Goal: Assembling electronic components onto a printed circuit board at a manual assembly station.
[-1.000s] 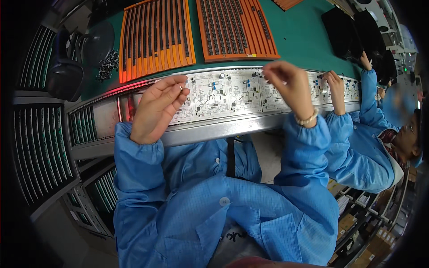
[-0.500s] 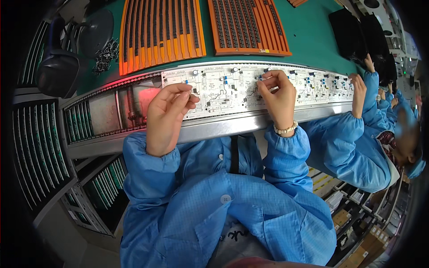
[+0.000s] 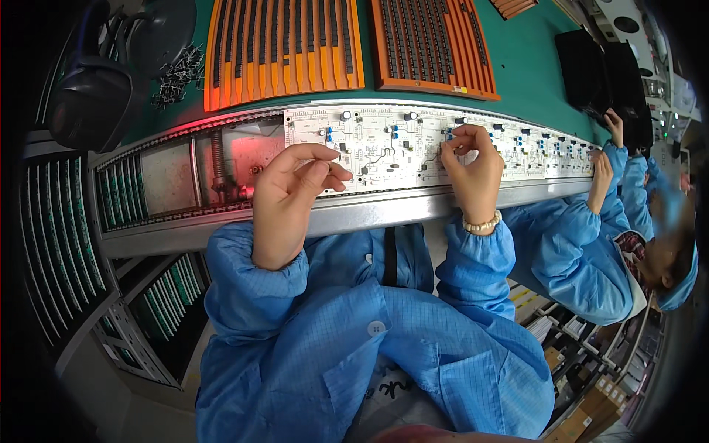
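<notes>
A row of white circuit boards (image 3: pixel 377 164) lies along the metal conveyor rail (image 3: pixel 354 207), carrying blue, black and other small components. Over the left end of the nearest board hangs my left hand (image 3: pixel 292 203), its fingers loosely curled and apart, with nothing visible in them. My right hand (image 3: pixel 478 173) is above the boards farther right, thumb and forefinger closed in a pinch beside a blue component (image 3: pixel 447 135). Whatever sits between those fingertips is too small to make out.
Two orange trays (image 3: pixel 284 81) (image 3: pixel 436 81) with rows of black parts lie on the green table (image 3: pixel 524 70). Small metal parts (image 3: pixel 177 81) are heaped at the left. Racks of boards (image 3: pixel 59 244) stand left. A co-worker's hand (image 3: pixel 602 173) is over the line at right.
The boards, trays and co-worker sit slightly farther right in the picture. My left hand's thumb and forefinger have come apart from a pinch. My right hand stays pinched near the board.
</notes>
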`<state>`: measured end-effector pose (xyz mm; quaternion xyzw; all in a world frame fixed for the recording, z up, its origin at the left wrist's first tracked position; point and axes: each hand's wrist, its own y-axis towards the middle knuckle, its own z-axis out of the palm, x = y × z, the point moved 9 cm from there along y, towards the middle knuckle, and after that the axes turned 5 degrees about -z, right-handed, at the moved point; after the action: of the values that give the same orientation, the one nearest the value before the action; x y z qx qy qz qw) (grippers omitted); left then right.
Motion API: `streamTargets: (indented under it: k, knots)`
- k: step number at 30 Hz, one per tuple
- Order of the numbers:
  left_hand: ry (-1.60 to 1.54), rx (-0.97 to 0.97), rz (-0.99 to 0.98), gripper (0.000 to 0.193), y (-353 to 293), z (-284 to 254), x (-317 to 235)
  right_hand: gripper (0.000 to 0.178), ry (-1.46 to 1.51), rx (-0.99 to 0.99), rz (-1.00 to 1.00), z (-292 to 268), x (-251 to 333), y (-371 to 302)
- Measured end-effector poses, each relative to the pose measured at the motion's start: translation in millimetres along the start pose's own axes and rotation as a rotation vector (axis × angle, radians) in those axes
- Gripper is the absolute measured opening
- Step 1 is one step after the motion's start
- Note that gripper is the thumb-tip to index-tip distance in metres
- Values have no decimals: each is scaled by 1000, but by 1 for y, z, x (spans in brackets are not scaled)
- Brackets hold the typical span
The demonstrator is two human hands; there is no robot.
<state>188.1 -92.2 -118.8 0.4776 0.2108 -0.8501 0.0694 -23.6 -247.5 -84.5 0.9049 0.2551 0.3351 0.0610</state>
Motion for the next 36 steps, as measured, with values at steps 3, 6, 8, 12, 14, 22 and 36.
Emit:
streamTargets:
  k: [3, 6, 8, 12, 14, 22, 36]
  knots:
    - [-128, 65, -7, 17, 0, -2, 2, 19, 25, 7, 20, 0, -4, 1]
    - [-277, 77, -40, 17, 0, -3, 5, 18, 131, -34, 94, 1, -10, -1]
    - [-351, 80, -56, 17, -1, -5, 6, 17, 185, -53, 129, 3, -13, -3]
    - [-412, 137, -104, 18, -2, -5, 8, 14, 161, -96, 154, 4, -14, -7]
    - [-381, 117, -107, 19, -2, -6, 8, 14, 124, -107, 150, 3, -14, -8]
    - [-364, 95, -135, 21, -3, -9, 8, 14, 59, -126, 118, 1, -6, -9]
    - [-321, 63, -97, 19, -3, -7, 5, 17, 47, -133, 103, -1, -8, -9]
